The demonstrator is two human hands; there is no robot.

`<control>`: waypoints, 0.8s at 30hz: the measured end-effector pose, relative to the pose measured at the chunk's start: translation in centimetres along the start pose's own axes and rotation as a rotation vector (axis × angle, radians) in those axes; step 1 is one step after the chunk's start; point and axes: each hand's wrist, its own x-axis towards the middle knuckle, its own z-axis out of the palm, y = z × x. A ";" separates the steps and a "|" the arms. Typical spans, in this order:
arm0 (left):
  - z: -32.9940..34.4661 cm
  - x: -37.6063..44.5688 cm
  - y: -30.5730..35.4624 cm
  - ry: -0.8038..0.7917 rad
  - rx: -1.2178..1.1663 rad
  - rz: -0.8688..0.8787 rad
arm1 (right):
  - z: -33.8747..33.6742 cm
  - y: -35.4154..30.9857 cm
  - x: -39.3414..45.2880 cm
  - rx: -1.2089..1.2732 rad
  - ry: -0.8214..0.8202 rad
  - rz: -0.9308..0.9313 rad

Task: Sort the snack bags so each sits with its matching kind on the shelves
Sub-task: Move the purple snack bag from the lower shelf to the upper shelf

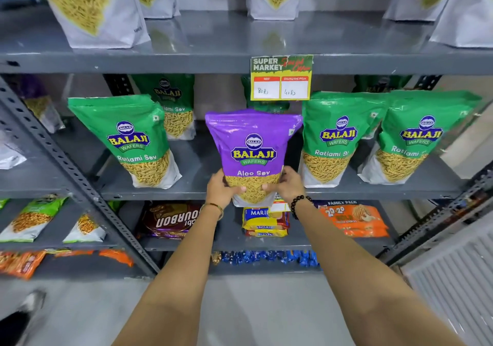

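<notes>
A purple Aloo Sev bag (pixel 253 143) stands upright in front of the middle shelf (pixel 202 164). My left hand (pixel 222 189) grips its lower left corner and my right hand (pixel 289 185) its lower right corner. Its bottom hangs just below the shelf's front edge. Green Ratlami Sev bags stand on the same shelf: one at the left (pixel 128 140), one behind it (pixel 170 105), two at the right (pixel 336 137) (pixel 416 137). More green bags are partly hidden at the back.
A price tag (pixel 281 77) hangs from the upper shelf, which carries white-bottomed sev bags (pixel 93 7). Below are Bourbon (pixel 170 220), Marie (pixel 264 221) and orange 20-20 biscuit packs (pixel 354 220). A second rack (pixel 40 220) stands at the left, a ribbed white panel (pixel 453 279) at the right.
</notes>
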 end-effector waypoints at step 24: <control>-12.3 -7.3 15.3 0.058 -0.239 0.428 | 2.3 -16.4 -7.9 0.306 -0.239 -0.422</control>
